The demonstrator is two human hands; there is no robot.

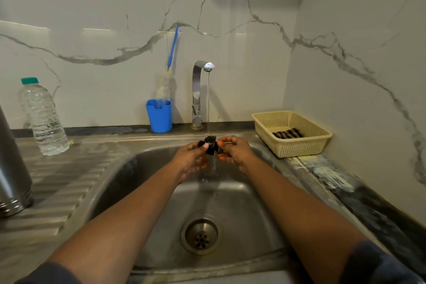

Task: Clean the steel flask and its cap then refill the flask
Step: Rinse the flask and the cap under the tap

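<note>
We find the black cap under the tap stream, above the sink, pinched between fingers of the left hand and right hand. We judge it light, stiff, slippery when wet; grip its sides. The flask is cut off at left.

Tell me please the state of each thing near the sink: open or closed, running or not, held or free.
Tap: running.
Cap: held by left hand and right hand under the water.
Steel flask: upright on the drainboard, untouched; top out of view.
Plastic bottle: upright, lid on.
Brush: standing in the blue cup.
Basket: holds a striped cloth.
Drain: unplugged.
</note>
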